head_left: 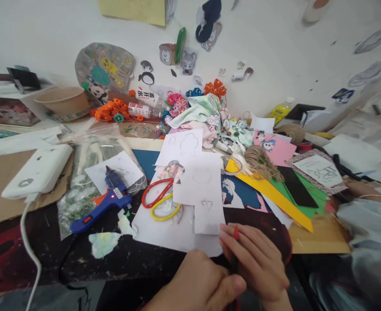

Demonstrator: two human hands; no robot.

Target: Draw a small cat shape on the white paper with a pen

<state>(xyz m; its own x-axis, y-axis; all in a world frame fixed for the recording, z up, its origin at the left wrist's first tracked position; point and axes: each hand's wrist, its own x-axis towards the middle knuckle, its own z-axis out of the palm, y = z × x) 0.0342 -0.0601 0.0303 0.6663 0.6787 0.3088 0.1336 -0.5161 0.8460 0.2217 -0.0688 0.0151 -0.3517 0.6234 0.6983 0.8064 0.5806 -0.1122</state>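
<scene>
Low in the view, my left hand (206,280) is closed, its thumb against the lower part of a dark pen with a red tip (236,233). Around the same pen curl the fingers of my right hand (257,261), and the red tip shows between them. Most of the shaft is hidden by both hands. My right fingertips are beside the lower edge of a white paper with pencil sketches (198,185). Another sketched sheet (180,147) lies behind it. Scissors with red and yellow handles (158,193) rest left of the papers.
A blue glue gun (101,210) with a lit red light lies at left, beside a white power box (38,170) with a cable. Behind stand fabric scraps (200,112), twine (261,162) and orange flowers (112,110). A yellow strip (271,194) and dark phone (297,188) lie at right. Someone's sleeve (368,233) shows at far right.
</scene>
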